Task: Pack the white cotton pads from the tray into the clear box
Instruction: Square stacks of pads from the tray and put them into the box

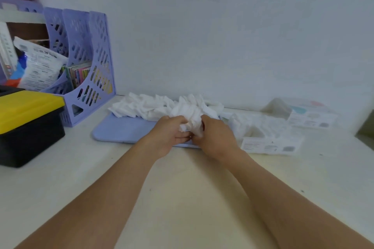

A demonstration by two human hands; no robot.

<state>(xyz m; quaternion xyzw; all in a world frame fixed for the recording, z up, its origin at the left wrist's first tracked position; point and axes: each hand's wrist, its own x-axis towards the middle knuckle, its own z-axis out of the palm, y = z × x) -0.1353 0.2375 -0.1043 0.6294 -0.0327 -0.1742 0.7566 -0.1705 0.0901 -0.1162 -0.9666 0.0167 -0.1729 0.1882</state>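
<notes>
A flat lilac tray [119, 131] lies on the desk near the wall, with a heap of white cotton pads [145, 107] along its far side. My left hand [170, 135] and my right hand [214, 137] meet over the tray's near right part and together grip a bunch of white pads [192, 119] between them. To the right of the tray stands the clear box [269, 137], with white pads inside it and a printed label on its front. The fingertips of both hands are hidden in the bunch.
A second clear box [307, 115] lies behind the first, near the wall. A lilac file rack [89, 66] with packets and books stands at the left, with a black case with a yellow lid [28, 125] in front of it. The pale desk [182, 188] extends toward me.
</notes>
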